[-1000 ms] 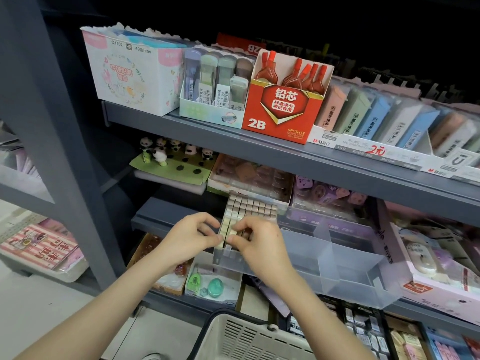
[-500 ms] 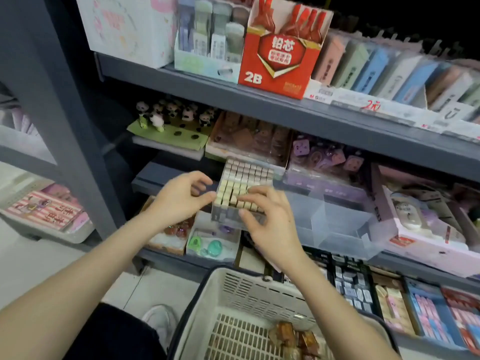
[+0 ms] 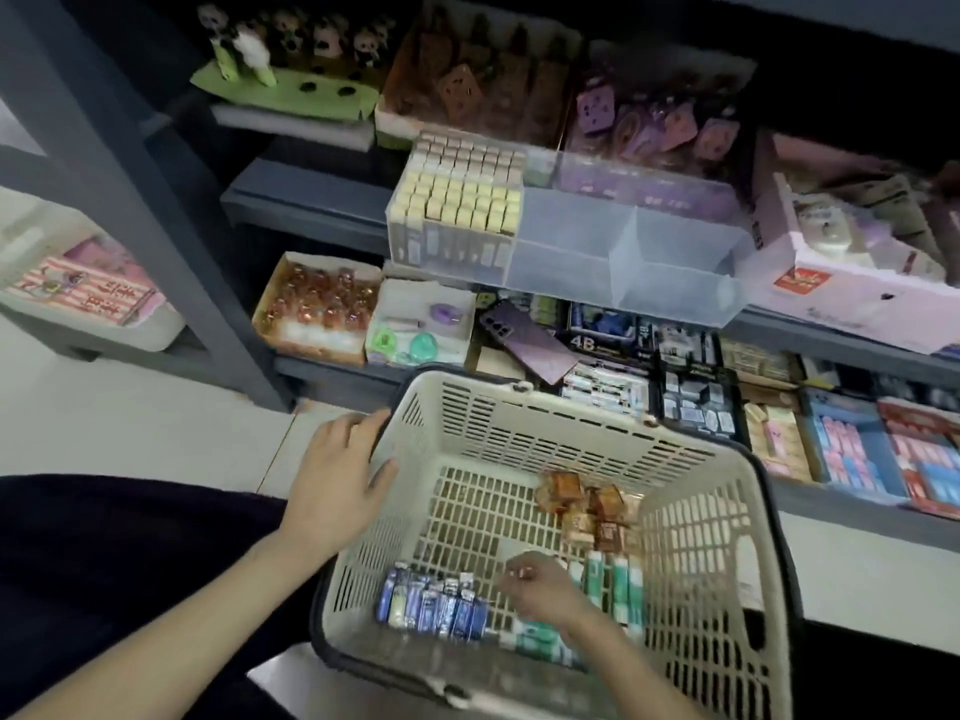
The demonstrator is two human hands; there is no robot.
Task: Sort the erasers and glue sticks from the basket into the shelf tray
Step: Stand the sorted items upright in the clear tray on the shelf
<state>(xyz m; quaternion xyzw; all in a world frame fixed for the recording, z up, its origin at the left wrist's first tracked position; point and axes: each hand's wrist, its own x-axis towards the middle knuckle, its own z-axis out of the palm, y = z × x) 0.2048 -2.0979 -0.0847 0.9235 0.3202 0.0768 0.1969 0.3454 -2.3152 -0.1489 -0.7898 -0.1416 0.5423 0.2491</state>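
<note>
Left hand [image 3: 337,475] is resting on the left rim of the basket [image 3: 519,394], fingers spread and nearly straight, gripping nothing. Right hand [image 3: 540,589] is sitting low inside the basket, fingers curled, touching the green-and-white glue sticks [image 3: 618,579]; cannot tell whether it is holding any. Blue-wrapped erasers [image 3: 431,605] are lying in 1 row on the basket floor; clear shelf tray [image 3: 623,262] is sitting on the shelf above

Place: a stationery shop, and a well-stocked one.
Shelving: grey metal shelves [image 3: 311,205] stepping down in tiers, every one packed.
Stock: open display boxes [image 3: 852,449] side by side, panda figures [image 3: 291,39] on a green card, a box marked 4B [image 3: 587,340].
Tray: clear divided tray [image 3: 623,272], erasers [image 3: 462,200] in tight rows.
Basket: cream plastic shopping basket [image 3: 519,392] at the bottom shelf, over pale floor [image 3: 130,433].
</note>
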